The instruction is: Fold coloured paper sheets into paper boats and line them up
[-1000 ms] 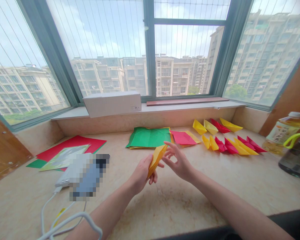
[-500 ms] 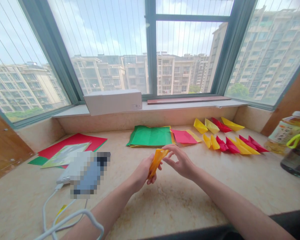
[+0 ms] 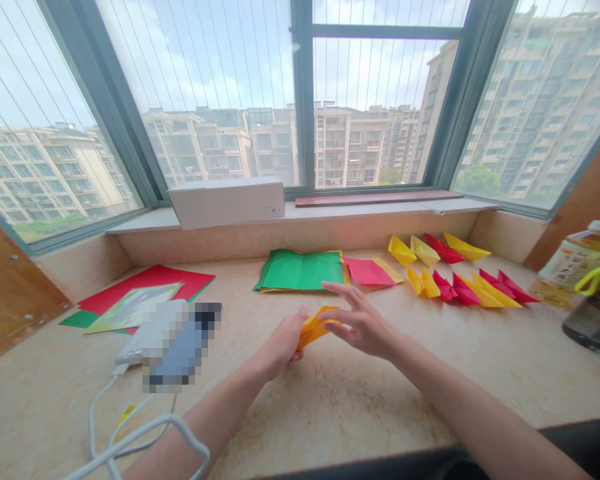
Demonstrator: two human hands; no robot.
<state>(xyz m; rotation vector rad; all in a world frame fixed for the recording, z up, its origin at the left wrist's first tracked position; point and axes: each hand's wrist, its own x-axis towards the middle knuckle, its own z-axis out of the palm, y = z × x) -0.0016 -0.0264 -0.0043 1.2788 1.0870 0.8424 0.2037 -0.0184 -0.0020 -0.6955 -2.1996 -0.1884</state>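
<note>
A folded piece of orange-yellow paper (image 3: 318, 327) is held above the counter, in front of the green sheets. My left hand (image 3: 283, 341) is closed on its left side, thumb on top and fingers beneath. Over the paper's right end is my right hand (image 3: 365, 321), its fingers spread and curved; the lower fingers overlap the paper, and whether they touch it I cannot tell. Beyond the hands lie a stack of green paper (image 3: 303, 270) and smaller pink sheets (image 3: 369, 272). Folded paper boats (image 3: 463, 249) in yellow and red stand in two rows at the right.
On the left are red paper (image 3: 155, 283), a white power bank (image 3: 147, 333), a blurred phone (image 3: 180, 353) and a looped white cable (image 3: 145, 430). A white box (image 3: 227, 205) rests on the sill. A drink bottle (image 3: 575, 260) and a dark container (image 3: 593, 320) stand at right.
The folded paper has tipped from nearly upright to a flatter slant. My right hand's fingers have spread and shifted across its right end, while my left hand keeps its hold.
</note>
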